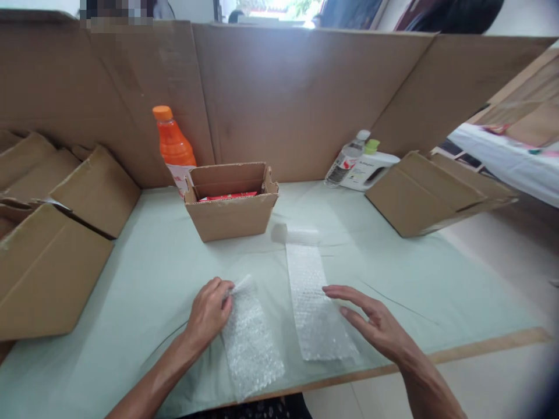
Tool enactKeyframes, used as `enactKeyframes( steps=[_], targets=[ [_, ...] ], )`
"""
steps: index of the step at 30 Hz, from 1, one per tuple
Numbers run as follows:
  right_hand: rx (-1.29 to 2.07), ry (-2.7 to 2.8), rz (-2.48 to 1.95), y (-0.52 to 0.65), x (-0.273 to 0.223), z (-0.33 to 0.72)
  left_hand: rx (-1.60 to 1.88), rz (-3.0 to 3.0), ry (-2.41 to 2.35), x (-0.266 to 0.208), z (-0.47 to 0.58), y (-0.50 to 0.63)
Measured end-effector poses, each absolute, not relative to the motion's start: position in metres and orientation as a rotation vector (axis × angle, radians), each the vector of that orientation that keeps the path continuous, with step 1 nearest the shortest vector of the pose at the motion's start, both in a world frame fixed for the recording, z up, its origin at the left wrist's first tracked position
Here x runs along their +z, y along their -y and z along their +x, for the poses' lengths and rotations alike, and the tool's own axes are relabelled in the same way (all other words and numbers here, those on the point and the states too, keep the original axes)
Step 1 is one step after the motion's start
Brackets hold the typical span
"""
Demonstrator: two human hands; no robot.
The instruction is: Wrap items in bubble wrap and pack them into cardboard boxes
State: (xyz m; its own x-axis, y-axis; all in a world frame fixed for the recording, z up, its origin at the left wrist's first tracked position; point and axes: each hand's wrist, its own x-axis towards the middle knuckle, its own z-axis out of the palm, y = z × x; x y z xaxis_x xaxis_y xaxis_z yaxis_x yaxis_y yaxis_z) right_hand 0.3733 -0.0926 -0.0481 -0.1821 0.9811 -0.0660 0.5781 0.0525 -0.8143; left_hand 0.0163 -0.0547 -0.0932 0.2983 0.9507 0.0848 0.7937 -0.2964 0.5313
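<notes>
Two strips of clear bubble wrap lie side by side near the front of the table. Pinched at its upper left corner, the shorter bubble wrap piece (pixel 252 343) is held by my left hand (pixel 211 307), whose fingers are closed. A longer bubble wrap strip (pixel 308 291) runs from a small roll (pixel 301 234) towards the table's front edge. At this strip's right side is my right hand (pixel 371 320), open, with thumb and fingers apart and nothing between them. Its fingertips are close to the strip; whether they touch it I cannot tell.
An open cardboard box (pixel 231 218) with red packets inside stands behind the strips, beside an orange bottle (pixel 177 142). Cardboard boxes (pixel 56 273) fill the left. At the back right are a clear bottle (pixel 347 160), a white jug (pixel 369 170) and another box (pixel 430 195), before a cardboard wall (pixel 305 105).
</notes>
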Motion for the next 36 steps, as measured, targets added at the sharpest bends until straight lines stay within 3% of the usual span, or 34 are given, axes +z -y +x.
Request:
enactKeyframes(
  steps=[5,8,14,17,22,25,31,36],
  targets=[
    [0.995,1.870,-1.394,0.074,-0.034,0.300,1.049,2.131,-1.109,-0.048,0.055,0.045],
    [0.953,1.775,-1.426,0.041,-0.046,0.288,1.268,2.032,-1.158,-0.033,0.060,0.038],
    [0.061,1.456,-1.551,-0.096,-0.010,0.363,1.222,1.709,-1.593,-0.074,0.017,0.041],
    [-0.091,1.544,-1.696,-0.177,0.015,0.347,1.143,1.651,-1.664,-0.099,0.010,0.049],
    [0.146,1.965,-1.625,-0.227,0.019,0.286,1.056,1.737,-1.570,-0.108,0.017,0.055],
    [0.212,2.022,-1.554,-0.190,-0.003,0.304,1.009,1.713,-1.566,-0.106,0.013,0.057],
    [0.319,2.075,-1.996,-0.086,-0.066,0.355,0.962,1.850,-1.325,-0.100,0.029,0.075],
    [0.394,2.173,-1.727,-0.039,-0.082,0.285,0.982,1.959,-1.167,-0.089,0.045,0.102]
  ],
)
